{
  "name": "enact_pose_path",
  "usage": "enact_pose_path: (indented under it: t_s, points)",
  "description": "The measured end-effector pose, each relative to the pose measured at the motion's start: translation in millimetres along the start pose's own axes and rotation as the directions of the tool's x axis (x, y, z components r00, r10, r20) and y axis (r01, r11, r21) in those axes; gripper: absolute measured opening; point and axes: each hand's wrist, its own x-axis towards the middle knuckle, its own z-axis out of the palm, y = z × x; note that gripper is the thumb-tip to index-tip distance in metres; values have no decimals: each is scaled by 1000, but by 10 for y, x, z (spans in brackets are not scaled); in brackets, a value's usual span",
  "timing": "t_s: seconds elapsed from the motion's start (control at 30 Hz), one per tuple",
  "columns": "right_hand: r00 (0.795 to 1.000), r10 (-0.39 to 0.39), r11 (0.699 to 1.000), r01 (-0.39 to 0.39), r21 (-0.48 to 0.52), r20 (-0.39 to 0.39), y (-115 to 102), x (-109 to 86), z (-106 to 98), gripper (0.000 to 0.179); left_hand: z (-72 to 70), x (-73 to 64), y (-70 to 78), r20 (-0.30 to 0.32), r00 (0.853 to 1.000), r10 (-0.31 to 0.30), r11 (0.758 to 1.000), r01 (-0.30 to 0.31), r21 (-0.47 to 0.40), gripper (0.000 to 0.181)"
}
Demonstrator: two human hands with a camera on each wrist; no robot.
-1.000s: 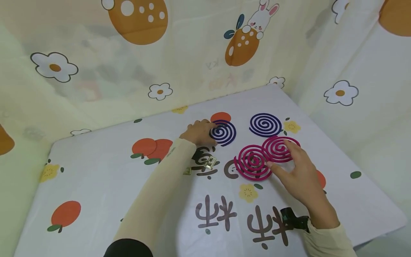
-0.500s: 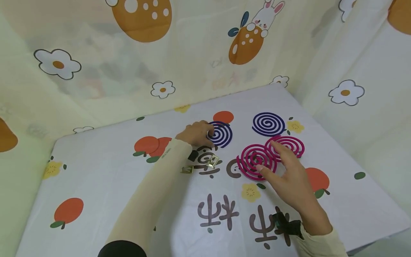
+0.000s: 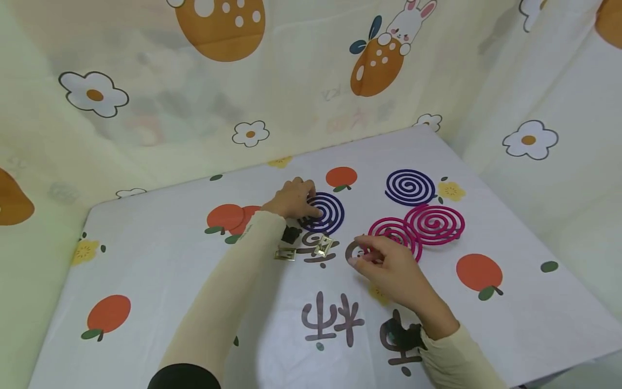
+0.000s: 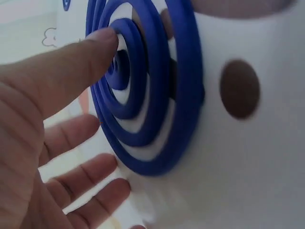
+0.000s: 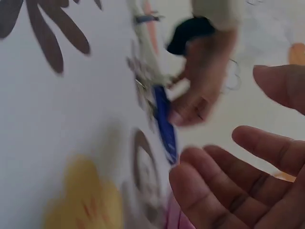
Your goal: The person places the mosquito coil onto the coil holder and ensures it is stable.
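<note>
A blue mosquito coil (image 3: 322, 212) lies at the middle of the table. The left hand (image 3: 291, 199) is at its left side, with the thumb (image 4: 102, 45) over the spiral's centre. Its other fingers spread straight along the coil's edge. The right hand (image 3: 396, 270) hovers nearer the person, in front of a magenta coil (image 3: 394, 229) that it partly covers. Its fingers (image 5: 188, 186) are loosely bent, and nothing is between them and the thumb. Another magenta coil (image 3: 434, 224) overlaps the first. Behind them lies a second blue coil (image 3: 410, 187).
Two small gold-coloured metal pieces (image 3: 323, 246) (image 3: 285, 253) lie just in front of the left hand's coil. The white tablecloth (image 3: 160, 254) carries printed oranges, flowers and characters. Patterned curtains (image 3: 291, 65) rise behind the table and at its sides.
The left hand has drawn its blue coil left and toward the person. The right hand has left the magenta coils, moving left and nearer the person, its fingers drawn closer together.
</note>
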Motion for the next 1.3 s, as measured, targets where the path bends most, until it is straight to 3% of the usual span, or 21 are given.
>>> enact_pose_path:
  t_s: [0.13, 0.43, 0.7, 0.97, 1.13, 1.3]
  points:
    - [997, 25, 1000, -25, -3, 74, -14, 211, 222, 40, 11, 37, 10, 5, 999, -32, 999, 32, 18, 62]
    - [994, 22, 998, -16, -54, 104, -9, 489, 495, 27, 6, 19, 63, -14, 992, -123, 991, 122, -60, 54]
    - [986, 34, 998, -25, -55, 163, 16, 514, 569, 7, -5, -34, 135, -4, 979, -202, 973, 200, -114, 61]
    - [951, 75, 997, -63, -50, 301, -33, 403, 565, 8, 22, -11, 125, 3, 957, -291, 943, 287, -169, 58]
    - [931, 82, 997, -75, -34, 355, -64, 319, 550, 15, 32, -5, 79, 6, 962, -274, 935, 268, -233, 71]
    - [913, 77, 997, -83, -1, 400, -51, 272, 542, 19, 23, 6, -39, -24, 981, -191, 940, 175, -294, 51]
